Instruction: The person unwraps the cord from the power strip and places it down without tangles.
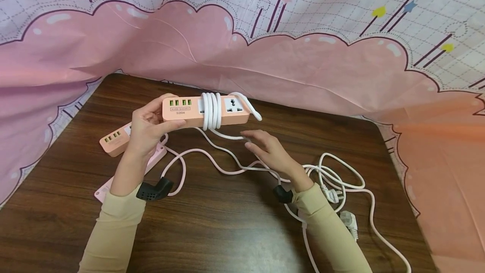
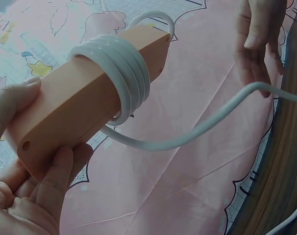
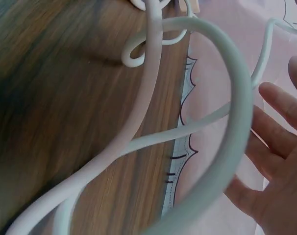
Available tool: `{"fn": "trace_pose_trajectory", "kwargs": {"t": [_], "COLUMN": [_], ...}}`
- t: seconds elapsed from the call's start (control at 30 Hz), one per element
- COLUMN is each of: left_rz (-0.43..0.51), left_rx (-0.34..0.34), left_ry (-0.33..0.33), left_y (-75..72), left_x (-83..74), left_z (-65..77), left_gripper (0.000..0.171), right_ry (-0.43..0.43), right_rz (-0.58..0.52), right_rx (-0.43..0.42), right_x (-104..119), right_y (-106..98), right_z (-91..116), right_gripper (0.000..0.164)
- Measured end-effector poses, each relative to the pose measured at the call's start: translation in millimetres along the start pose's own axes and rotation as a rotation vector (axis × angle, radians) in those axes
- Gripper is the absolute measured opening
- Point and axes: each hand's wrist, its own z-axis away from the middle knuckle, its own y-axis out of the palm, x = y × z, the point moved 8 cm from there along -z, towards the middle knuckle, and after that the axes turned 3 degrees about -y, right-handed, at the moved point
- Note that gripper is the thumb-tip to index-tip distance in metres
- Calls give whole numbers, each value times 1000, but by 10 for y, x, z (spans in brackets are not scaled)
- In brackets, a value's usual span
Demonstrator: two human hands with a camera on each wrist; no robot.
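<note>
My left hand (image 1: pixel 145 123) grips one end of a peach power strip (image 1: pixel 185 116), raised above the table with its USB ports and sockets facing me. White cord (image 1: pixel 212 111) is wrapped in several turns round the strip's middle, and a loop of it rises at the far right end. From the turns the cord runs rightward to my right hand (image 1: pixel 273 151). In the right wrist view the fingers (image 3: pixel 276 117) of that hand are spread and loosely bent, with the cord passing against them rather than being grasped.
A second peach power strip (image 1: pixel 113 141) and a pink one (image 1: pixel 153 158) lie on the dark wooden table (image 1: pixel 204 231), partly behind my left arm. Tangled cords (image 1: pixel 341 176) and two plugs, one white (image 1: pixel 332 196) and one with a clear cover (image 1: pixel 348 221), lie at the right. Patterned pink cloth (image 1: pixel 265 66) hangs behind.
</note>
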Motion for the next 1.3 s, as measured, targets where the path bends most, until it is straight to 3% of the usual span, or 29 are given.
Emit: {"fn": "trace_pose_trajectory", "kwargs": {"t": [0.2,0.37,0.47,0.67,0.77,0.83,0.93,1.03,1.1,1.2,1.3], "left_rz": [7,15,5,-30,-48,-57,-44,-11,12,35,46], "left_rx": [15,69,108,138,100,61,-4,-58,-80,-83,-52], "left_ry": [-13,-4,10,18,17,27,41,46,44,36,31], "left_y": [26,77,96,99,61,19,-61,-141,-180,-204,-195], "left_x": [6,-11,-29,-42,-43,-47,-64,-82,-94,-106,-118], "left_z": [10,19,26,26,15,5,-11,-19,-20,-18,-8], "left_gripper": [56,55,54,56,56,57,57,56,55,55,53], "right_ry": [-11,71,73,-28,-124,-188,-237,-147,-58,69,164], "right_rz": [13,-98,-153,-305,-401,-422,-337,-174,-31,180,316], "right_rx": [-62,-150,-240,-434,-416,-345,-173,-15,42,47,-89], "right_x": [8,-22,20,191,320,424,515,436,321,123,-33], "right_y": [-12,-182,-375,-773,-849,-854,-790,-680,-621,-603,-724], "right_z": [-72,-87,-87,18,100,150,204,234,241,242,239], "right_gripper": [10,10,11,15,17,15,11,17,13,9,14]}}
